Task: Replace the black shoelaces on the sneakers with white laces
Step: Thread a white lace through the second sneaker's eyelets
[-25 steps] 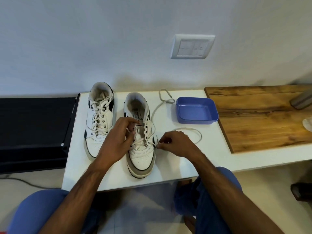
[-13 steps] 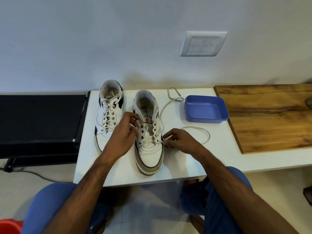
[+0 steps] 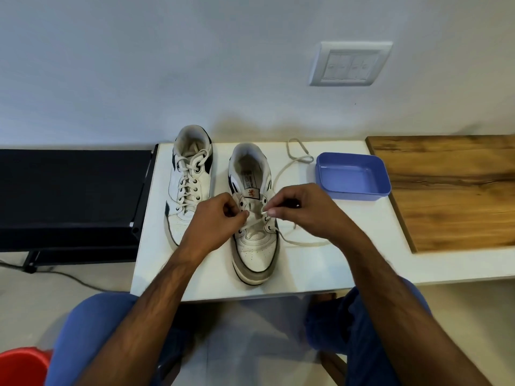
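Observation:
Two white sneakers stand side by side on a white table (image 3: 156, 268). The left sneaker (image 3: 189, 185) is laced all the way up with a white lace. The right sneaker (image 3: 255, 246) has a white lace only through its lower eyelets. My left hand (image 3: 220, 218) grips the right sneaker's left eyelet flap, fingers curled. My right hand (image 3: 295, 210) pinches the tip of the white lace (image 3: 299, 242) over the right-side eyelets. The rest of that lace trails right and back across the table. No black lace is in view.
An empty blue plastic tray (image 3: 352, 176) sits right of the sneakers. A wooden board (image 3: 457, 190) covers the table's right part. A black rack (image 3: 69, 196) stands at the left, a red bucket (image 3: 22, 366) at the bottom left. A wall switch (image 3: 349, 64) is above.
My right hand has risen from the table beside the shoe to its right eyelets, bringing the lace tip along. My left hand stays at the left eyelets. The camera has shifted.

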Motion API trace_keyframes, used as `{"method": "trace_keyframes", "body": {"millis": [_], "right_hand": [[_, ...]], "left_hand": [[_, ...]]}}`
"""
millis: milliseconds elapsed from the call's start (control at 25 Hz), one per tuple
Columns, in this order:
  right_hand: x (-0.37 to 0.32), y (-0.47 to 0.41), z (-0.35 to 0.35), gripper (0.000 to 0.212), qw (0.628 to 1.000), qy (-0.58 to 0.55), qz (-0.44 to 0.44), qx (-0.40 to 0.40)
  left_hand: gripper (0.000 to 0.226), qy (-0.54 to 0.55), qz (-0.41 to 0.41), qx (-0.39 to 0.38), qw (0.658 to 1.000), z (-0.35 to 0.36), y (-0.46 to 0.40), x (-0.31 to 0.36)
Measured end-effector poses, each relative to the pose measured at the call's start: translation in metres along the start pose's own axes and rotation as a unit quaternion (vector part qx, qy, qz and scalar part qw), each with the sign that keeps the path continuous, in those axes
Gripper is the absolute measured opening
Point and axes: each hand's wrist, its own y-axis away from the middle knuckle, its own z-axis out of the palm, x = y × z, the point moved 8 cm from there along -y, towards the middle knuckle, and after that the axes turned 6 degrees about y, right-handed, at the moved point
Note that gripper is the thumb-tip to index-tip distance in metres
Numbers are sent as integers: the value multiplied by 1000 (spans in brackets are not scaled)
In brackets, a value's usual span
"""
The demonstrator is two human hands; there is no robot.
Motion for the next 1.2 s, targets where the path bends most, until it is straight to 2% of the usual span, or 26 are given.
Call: {"method": "trace_keyframes", "body": {"millis": [120, 320, 520, 840, 1200], "right_hand": [[-10, -11, 29, 11, 997, 69, -14, 18], [-4, -11, 55, 10, 989, 129, -11, 70], [-4, -13, 55, 8, 985, 147, -19, 83], [-14, -14, 63, 17, 959, 267, -56, 83], [-12, -16, 66, 16, 965, 244, -50, 79]], "left_hand": [[11, 30, -8, -25, 999, -5, 1, -2], [13, 55, -14, -39, 998, -8, 0, -8], [11, 71, -14, -46, 996, -7, 0, -9], [9, 60, -8, -54, 997, -9, 2, -7], [8, 63, -1, -55, 996, -8, 1, -7]]}}
